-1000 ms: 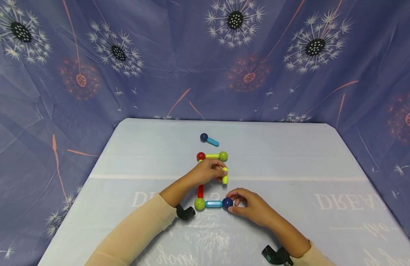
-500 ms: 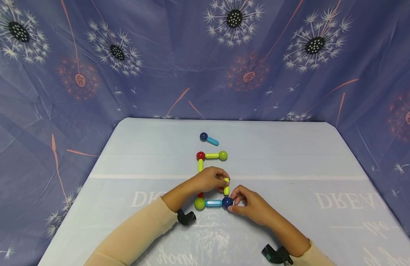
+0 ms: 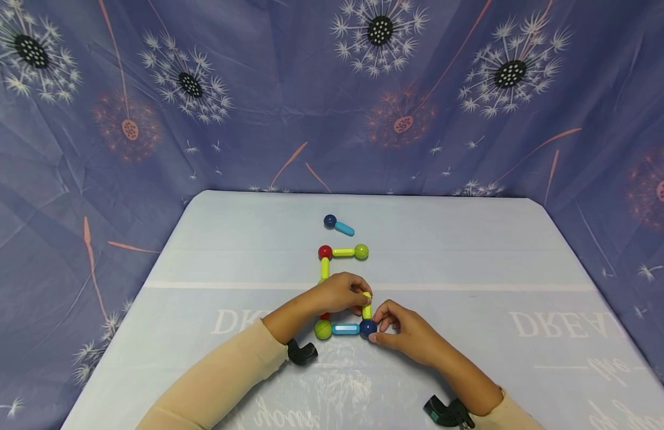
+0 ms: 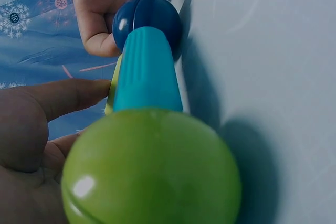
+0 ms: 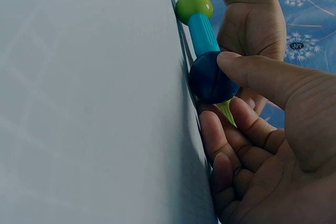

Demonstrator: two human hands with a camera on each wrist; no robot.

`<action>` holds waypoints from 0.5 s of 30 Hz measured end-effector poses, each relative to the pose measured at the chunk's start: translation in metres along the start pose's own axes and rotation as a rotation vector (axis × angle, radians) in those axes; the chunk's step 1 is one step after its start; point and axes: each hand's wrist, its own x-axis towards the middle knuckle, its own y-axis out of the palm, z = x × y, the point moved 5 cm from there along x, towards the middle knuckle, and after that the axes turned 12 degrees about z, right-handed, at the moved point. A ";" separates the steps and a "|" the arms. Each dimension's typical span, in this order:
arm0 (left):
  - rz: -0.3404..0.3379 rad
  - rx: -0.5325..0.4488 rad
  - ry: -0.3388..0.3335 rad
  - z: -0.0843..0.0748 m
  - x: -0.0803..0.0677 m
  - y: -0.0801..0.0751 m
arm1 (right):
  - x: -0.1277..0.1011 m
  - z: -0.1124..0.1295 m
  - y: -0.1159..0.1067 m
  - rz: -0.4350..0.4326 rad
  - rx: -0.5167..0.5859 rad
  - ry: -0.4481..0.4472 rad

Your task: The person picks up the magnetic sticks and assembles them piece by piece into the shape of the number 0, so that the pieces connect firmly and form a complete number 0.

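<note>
My left hand pinches a yellow magnetic stick, whose near end meets a dark blue ball. With thumb and fingers, my right hand holds that ball from the right; the right wrist view shows the thumb on top of the ball. A light blue stick joins the ball to a green ball, large in the left wrist view. From there a red stick, mostly hidden by my left hand, leads away. Beyond it, an upper yellow stick reaches a red ball.
From the red ball a sideways yellow stick runs right to another green ball. Farther back lie a second dark blue ball and light blue stick, touching. The white-covered table ends at a patterned curtain.
My left hand has brought the yellow stick toward me, down to the dark blue ball, where its end now meets it. The right hand has stayed on the ball.
</note>
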 end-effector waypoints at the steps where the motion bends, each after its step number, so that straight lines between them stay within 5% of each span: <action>1: -0.001 0.003 0.000 0.000 0.000 0.000 | 0.000 0.000 0.000 0.001 0.001 0.002; 15: -0.087 0.074 0.058 -0.009 -0.007 -0.019 | 0.000 0.002 0.000 -0.006 0.006 0.018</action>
